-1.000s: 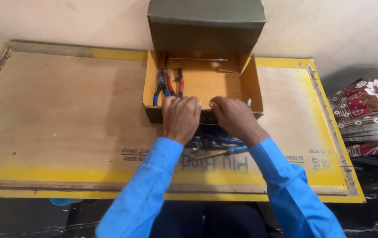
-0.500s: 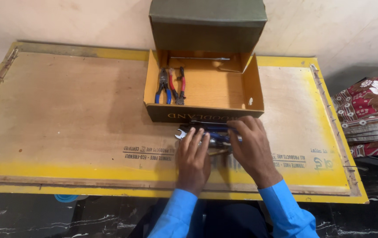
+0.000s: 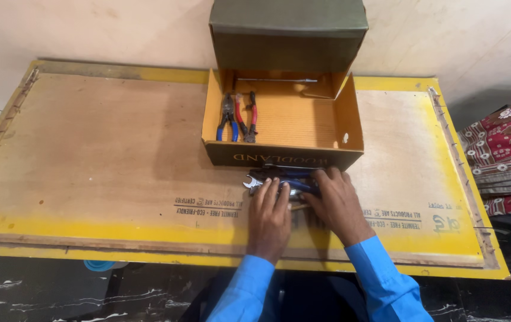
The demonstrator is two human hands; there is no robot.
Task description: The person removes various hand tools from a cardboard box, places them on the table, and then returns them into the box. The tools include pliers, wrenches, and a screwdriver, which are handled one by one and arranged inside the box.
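Observation:
My left hand [image 3: 269,217] lies palm down on the board, its spread fingers touching a pile of tools [image 3: 279,177] with blue handles and a silver open-end spanner [image 3: 250,181] at its left end. My right hand [image 3: 337,203] rests on the right side of the same pile, fingers curled over the blue handles. The pile sits just in front of an open cardboard box [image 3: 350,122]. Inside the box, at its left, lie blue-handled pliers [image 3: 227,117] and red-handled pliers [image 3: 245,118]; a thin metal rod [image 3: 276,80] lies along the back.
The box's dark green lid [image 3: 288,33] stands up against the wall behind it. Everything rests on a wide plywood board with yellow edges [image 3: 88,155]. A patterned red cloth [image 3: 508,155] lies off the right side. Dark floor shows below the board's front edge.
Both hands left the box's front wall and came back to the tool pile in front of it. Since half a second ago they have only shifted slightly on the pile.

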